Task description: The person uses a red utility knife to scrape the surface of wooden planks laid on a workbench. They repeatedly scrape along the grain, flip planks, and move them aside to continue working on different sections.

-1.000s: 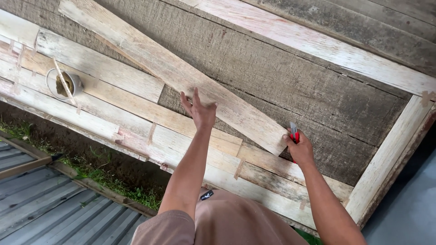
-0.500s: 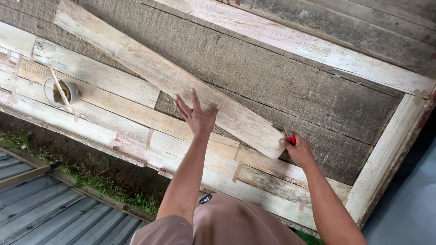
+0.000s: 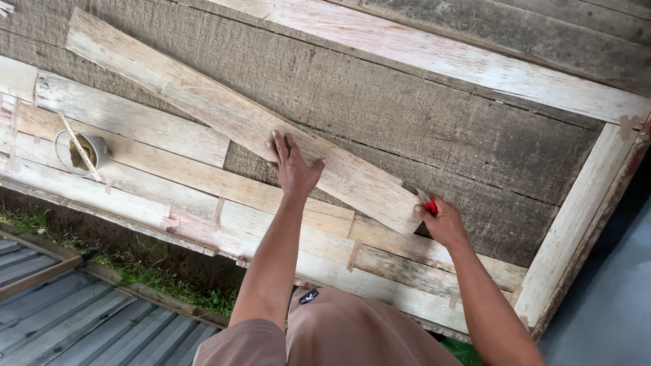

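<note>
Left hand (image 3: pixel 291 166) lies flat, open, on one loose plank (image 3: pixel 230 122); right hand (image 3: pixel 444 220), at the plank's end, grips one red knife (image 3: pixel 428 205); one cup (image 3: pixel 85 152) far left

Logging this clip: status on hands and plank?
Left hand flat on loose plank. Right hand grips red knife at plank's end. Nothing in the way.

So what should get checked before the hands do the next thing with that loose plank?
1. Left hand flat on the loose plank: ok.
2. Right hand gripping the red cutter: ok.
3. Cutter at the plank's near end: ok.
4. Blade out or in: cannot tell.
5. Left hand's fingers well away from the cutter: ok.
6. Small pot with stick away from both hands: ok.
</note>
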